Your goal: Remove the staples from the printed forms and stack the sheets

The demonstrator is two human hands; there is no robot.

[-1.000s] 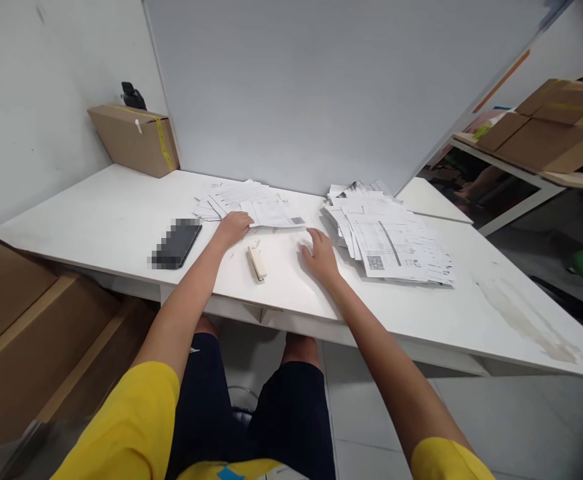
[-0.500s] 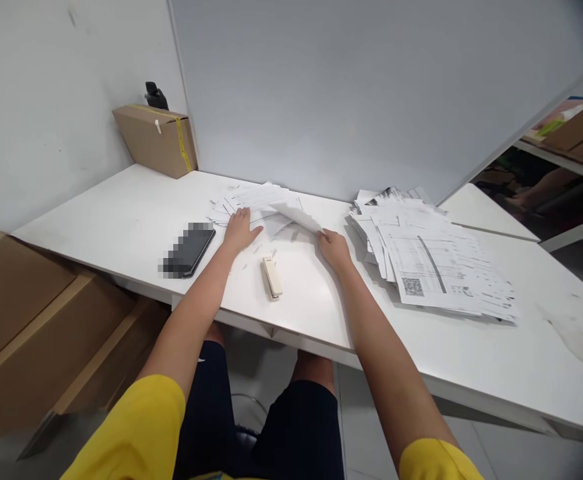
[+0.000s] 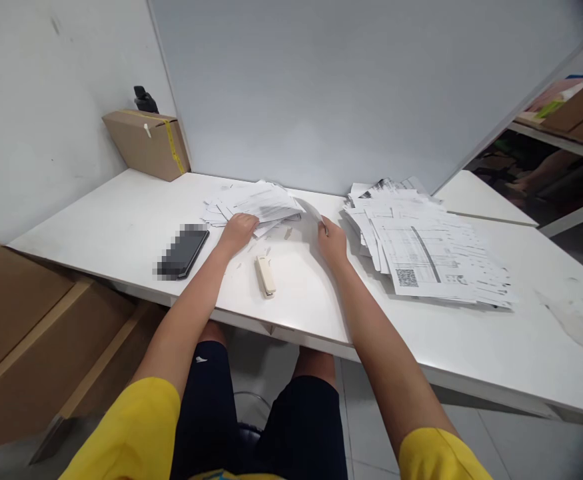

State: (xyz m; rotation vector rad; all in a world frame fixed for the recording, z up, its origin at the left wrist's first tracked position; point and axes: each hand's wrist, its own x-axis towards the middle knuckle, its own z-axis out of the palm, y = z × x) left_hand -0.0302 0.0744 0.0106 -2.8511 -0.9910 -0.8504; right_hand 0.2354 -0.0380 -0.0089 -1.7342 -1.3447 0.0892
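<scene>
My left hand (image 3: 238, 231) lies with fingers flat on the near edge of a small heap of printed sheets (image 3: 258, 200) at the back of the white table (image 3: 121, 220). My right hand (image 3: 332, 241) pinches the right edge of a curled sheet (image 3: 311, 211) lifted off that heap. A cream stapler (image 3: 266, 275) lies between my two forearms, close to the table's front edge. A bigger stack of printed forms (image 3: 426, 250) with a QR code sits just right of my right hand.
A dark phone (image 3: 182, 251) lies left of my left hand. A cardboard box (image 3: 147, 143) with yellow tape stands in the back left corner against the wall. Brown cartons (image 3: 16, 327) sit on the floor at left. A grey partition (image 3: 321, 87) backs the table.
My right hand rose from the table surface, took the edge of a sheet on the left heap and drew it up into a curl. My left hand stayed pressed on the heap.
</scene>
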